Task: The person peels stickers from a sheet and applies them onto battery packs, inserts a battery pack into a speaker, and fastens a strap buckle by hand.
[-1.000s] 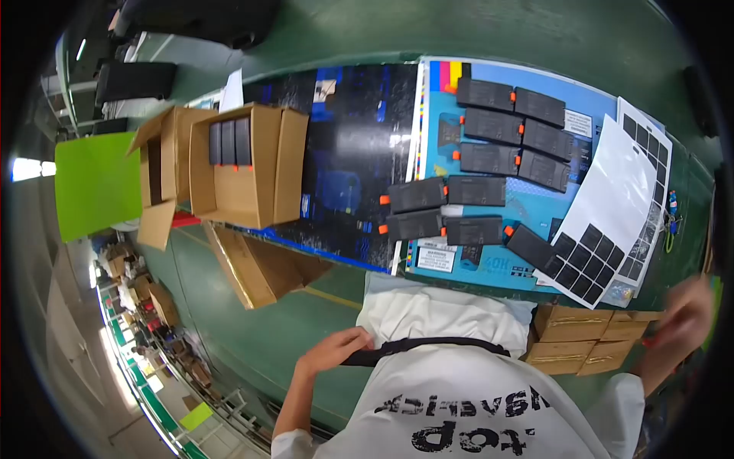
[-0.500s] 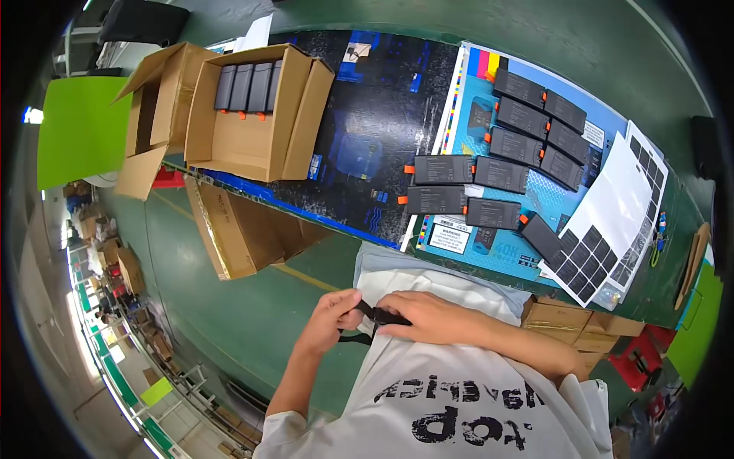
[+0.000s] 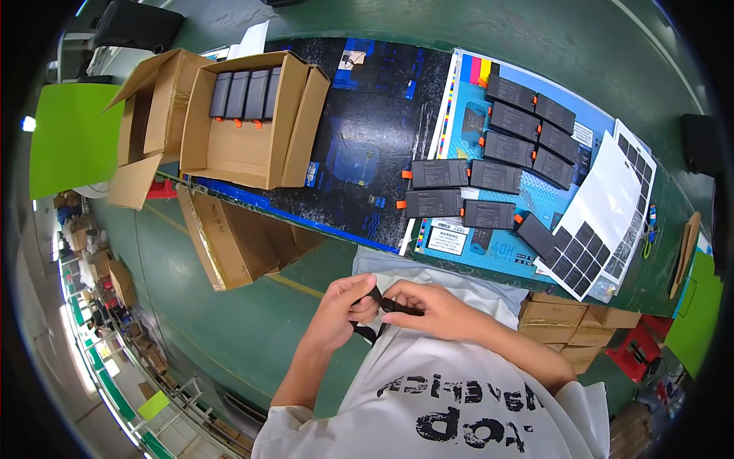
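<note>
In front of my shirt, both hands are on a black strap (image 3: pixel 365 332). My left hand (image 3: pixel 342 312) is closed around one part of it, and a loop hangs below the fingers. Close beside it, my right hand (image 3: pixel 434 309) pinches a dark piece (image 3: pixel 401 307) on the strap, perhaps a buckle; its shape is partly covered by the fingers. On the table beyond lie several flat black rectangular packs (image 3: pixel 436 174) with orange tabs, apart from both hands.
An open cardboard box (image 3: pixel 229 157) on the table holds several black packs; another opened box (image 3: pixel 164 99) stands beside it. White sheets with black squares (image 3: pixel 604 206) lie at the right. Below the table edge are a carton (image 3: pixel 222 241) and stacked boxes (image 3: pixel 552 321).
My left hand has risen slightly and turned, and more of the strap shows between the hands. My right hand has shifted a little to the right. The packs have not moved.
</note>
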Demonstrator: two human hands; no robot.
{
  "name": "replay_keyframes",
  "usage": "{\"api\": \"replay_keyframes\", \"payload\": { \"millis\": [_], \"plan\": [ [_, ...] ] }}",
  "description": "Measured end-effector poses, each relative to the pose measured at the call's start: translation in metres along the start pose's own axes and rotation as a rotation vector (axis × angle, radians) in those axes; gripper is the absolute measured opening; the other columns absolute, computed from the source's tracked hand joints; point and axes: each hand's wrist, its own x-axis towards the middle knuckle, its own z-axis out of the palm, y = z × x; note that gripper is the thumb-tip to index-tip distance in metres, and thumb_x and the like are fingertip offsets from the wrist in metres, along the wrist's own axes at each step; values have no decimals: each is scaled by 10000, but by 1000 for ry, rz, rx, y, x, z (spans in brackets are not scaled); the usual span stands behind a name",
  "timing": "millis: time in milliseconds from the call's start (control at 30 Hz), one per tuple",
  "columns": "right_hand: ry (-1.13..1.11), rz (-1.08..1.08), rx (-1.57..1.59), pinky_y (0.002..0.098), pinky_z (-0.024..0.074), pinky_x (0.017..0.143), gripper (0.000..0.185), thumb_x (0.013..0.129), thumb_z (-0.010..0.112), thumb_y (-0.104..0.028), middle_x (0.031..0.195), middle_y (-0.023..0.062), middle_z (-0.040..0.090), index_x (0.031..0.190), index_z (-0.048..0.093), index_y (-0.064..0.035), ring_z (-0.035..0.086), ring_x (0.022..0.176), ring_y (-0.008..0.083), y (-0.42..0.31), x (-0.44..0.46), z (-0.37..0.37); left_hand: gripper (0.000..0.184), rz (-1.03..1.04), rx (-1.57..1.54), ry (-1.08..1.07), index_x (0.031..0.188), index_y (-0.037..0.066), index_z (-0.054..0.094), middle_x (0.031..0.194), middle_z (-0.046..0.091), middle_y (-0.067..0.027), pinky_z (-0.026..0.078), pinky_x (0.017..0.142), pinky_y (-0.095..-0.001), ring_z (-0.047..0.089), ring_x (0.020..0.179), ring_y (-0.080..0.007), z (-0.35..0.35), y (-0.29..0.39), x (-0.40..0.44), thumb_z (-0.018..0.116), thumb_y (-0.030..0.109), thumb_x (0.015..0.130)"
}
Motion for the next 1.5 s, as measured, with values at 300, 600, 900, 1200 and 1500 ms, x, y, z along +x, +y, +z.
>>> {"api": "replay_keyframes", "payload": {
  "millis": [300, 600, 900, 1200, 1500],
  "plan": [
    [-11, 7, -192, 343, 431, 643, 375, 966, 793, -326, 759, 73, 603, 1157, 680, -23, 525, 684, 183, -7, -14, -25, 376, -152, 236, 60, 771, 131, 501, 641, 362, 97, 177, 524, -265, 259, 548, -27, -16, -10, -6, 620, 283, 1093],
    [-55, 69, -34, 288, 455, 725, 356, 937, 839, -238, 851, 3, 642, 1178, 680, -29, 552, 763, 112, 24, -10, -30, 353, -139, 488, -46, 810, 103, 548, 684, 385, 102, 213, 544, -250, 298, 590, -19, -31, -15, 5, 611, 294, 1100],
    [8, 132, -152, 267, 472, 668, 263, 857, 823, -108, 786, 24, 662, 1046, 669, -9, 568, 717, 77, 11, 6, -22, 190, -225, 401, -84, 999, 75, 642, 861, 587, 49, 413, 653, -224, 500, 750, -31, -27, -37, -6, 659, 246, 1080],
    [14, 93, -3, 268, 485, 668, 268, 841, 814, -100, 799, 40, 686, 1032, 649, -10, 582, 713, 79, 17, 6, -21, 239, -206, 426, -92, 1173, 34, 689, 904, 614, 48, 450, 668, -225, 551, 795, -28, -32, -46, -2, 754, 196, 1009],
    [-13, 159, -173, 361, 516, 764, 414, 857, 727, -122, 882, 120, 689, 1190, 496, -37, 661, 819, 233, -9, -11, -19, 173, -140, 587, 68, 1095, 34, 726, 800, 622, 61, 429, 639, -219, 531, 707, -30, -17, -57, -2, 753, 175, 999]
  ]
}}
